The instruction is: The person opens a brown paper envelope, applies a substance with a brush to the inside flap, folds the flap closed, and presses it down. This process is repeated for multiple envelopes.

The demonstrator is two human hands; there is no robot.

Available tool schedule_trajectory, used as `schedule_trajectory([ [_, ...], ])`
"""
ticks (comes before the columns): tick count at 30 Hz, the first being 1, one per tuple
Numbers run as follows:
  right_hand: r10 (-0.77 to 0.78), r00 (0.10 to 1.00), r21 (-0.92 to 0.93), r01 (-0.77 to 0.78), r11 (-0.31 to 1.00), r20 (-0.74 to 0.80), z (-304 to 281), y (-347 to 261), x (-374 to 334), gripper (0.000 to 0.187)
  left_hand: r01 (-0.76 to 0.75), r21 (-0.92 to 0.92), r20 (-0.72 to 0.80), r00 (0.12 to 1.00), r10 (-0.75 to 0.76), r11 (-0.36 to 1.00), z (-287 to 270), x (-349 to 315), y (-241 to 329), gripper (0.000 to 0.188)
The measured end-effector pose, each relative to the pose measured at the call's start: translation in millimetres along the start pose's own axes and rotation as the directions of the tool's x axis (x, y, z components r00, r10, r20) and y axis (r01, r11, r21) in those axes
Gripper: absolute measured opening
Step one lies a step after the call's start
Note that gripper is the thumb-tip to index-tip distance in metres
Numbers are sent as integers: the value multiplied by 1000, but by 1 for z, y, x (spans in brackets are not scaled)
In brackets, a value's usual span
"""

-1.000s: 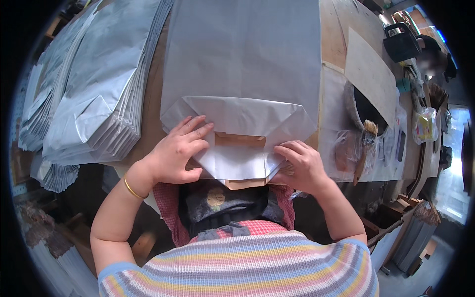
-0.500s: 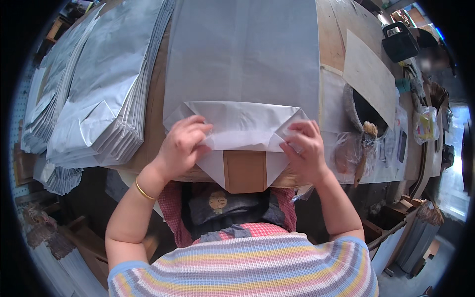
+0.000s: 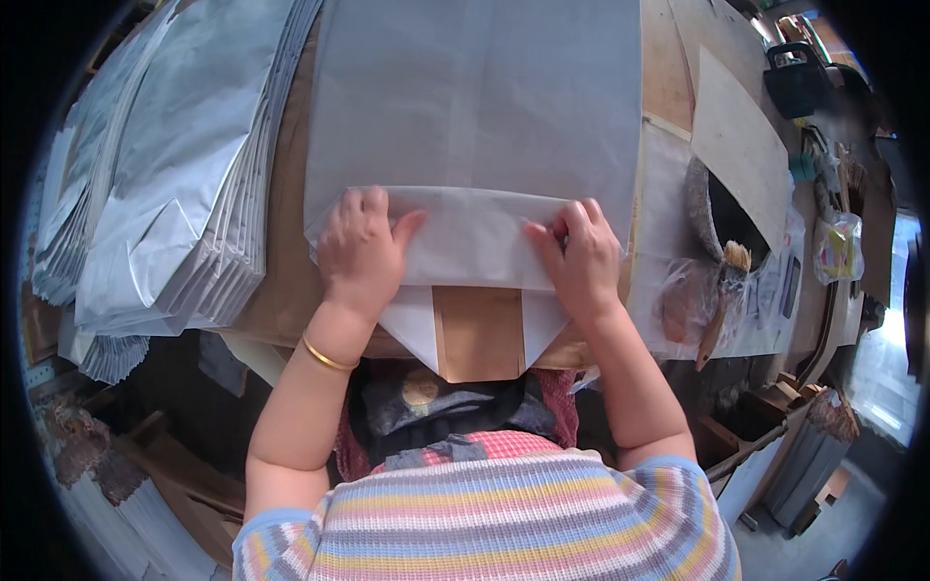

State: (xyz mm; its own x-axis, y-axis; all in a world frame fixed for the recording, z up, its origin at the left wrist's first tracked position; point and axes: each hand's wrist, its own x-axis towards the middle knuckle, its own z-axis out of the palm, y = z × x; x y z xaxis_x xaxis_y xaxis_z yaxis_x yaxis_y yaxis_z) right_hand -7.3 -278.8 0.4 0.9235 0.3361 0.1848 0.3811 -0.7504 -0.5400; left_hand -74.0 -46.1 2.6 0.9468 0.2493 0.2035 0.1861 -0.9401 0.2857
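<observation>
In front of me a large silver-grey paper bag lies flat, its near end folded into a wide flap. My left hand is on the left end of the flap, fingers curled over its far edge and thumb out to the side. At the flap's right end my right hand has its fingers bent together around the edge, thumb toward the middle. A brown cardboard piece sticks out from under the flap toward me, between white slanted paper edges. The undersides of the fingers are hidden.
Stacks of folded silver bags lie at the left of the table. To the right are a bristle brush, a dark basin partly under a pale board, and clear plastic. A black container stands far right.
Both hands have moved away from me, to the flap's far edge. The corner folds that showed earlier at both ends are flattened or covered, and the flap lies flatter.
</observation>
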Motion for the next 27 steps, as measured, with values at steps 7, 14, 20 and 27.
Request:
schedule_trajectory([
  [7,95,995,7,-95,995,-44,0,-4,5,29,177,-21,170,970,-171,984,-16,18,3,44],
  [14,-434,877,135,414,900,208,4,-57,-32,71,-466,-48,305,836,457,884,-33,-37,11,80],
  [20,-198,946,-74,223,972,257,-4,-50,-35,75,-256,36,434,874,216,966,-23,-25,7,90],
  [27,-317,897,-117,366,923,307,16,-63,-33,81,-318,0,492,825,277,948,-21,-25,15,97],
])
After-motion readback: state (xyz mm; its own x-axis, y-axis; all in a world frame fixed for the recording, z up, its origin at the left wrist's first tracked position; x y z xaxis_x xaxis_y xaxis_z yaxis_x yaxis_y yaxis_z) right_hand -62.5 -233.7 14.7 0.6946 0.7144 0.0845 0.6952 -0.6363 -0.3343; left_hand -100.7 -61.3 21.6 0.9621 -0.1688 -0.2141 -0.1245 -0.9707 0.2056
